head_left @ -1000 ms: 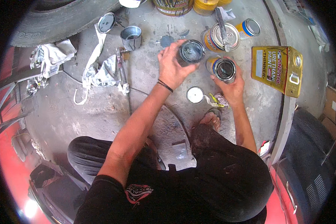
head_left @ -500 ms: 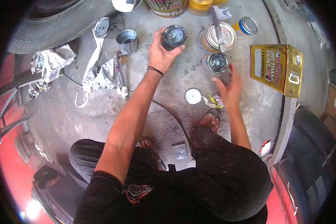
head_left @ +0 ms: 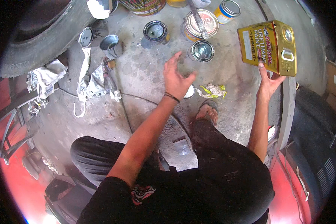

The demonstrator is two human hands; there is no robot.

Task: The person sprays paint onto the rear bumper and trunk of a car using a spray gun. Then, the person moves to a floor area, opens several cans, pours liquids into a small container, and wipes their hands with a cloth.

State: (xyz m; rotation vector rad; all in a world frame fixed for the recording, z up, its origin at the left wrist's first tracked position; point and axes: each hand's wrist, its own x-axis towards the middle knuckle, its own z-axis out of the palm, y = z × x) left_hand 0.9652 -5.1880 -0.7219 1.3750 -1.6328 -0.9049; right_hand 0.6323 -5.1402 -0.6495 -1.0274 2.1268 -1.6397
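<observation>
My left hand point(head_left: 176, 77) hovers over the concrete floor with fingers spread and nothing in it. Beyond it stands a small dark open can point(head_left: 155, 31) that it has let go of. My right hand point(head_left: 269, 81) reaches to the right and touches the lower edge of a yellow rectangular tin point(head_left: 269, 46) with a metal handle. Between the hands stands a small open can point(head_left: 202, 50) with a shiny inside. A round white lid point(head_left: 190, 92) lies partly hidden under my left hand, beside a crumpled yellowish rag point(head_left: 214, 90).
A larger can with a stick across its lid point(head_left: 202, 24) and a blue-and-yellow can point(head_left: 228, 9) stand at the back. A tyre point(head_left: 33, 35), a small metal cup point(head_left: 110, 44), crumpled papers point(head_left: 44, 78) and a white cloth strip point(head_left: 86, 80) lie left. My sandalled foot point(head_left: 208, 111) rests below the rag.
My left hand set the dark can down at the back and drew away open. My right hand left the shiny can and moved right to the yellow tin.
</observation>
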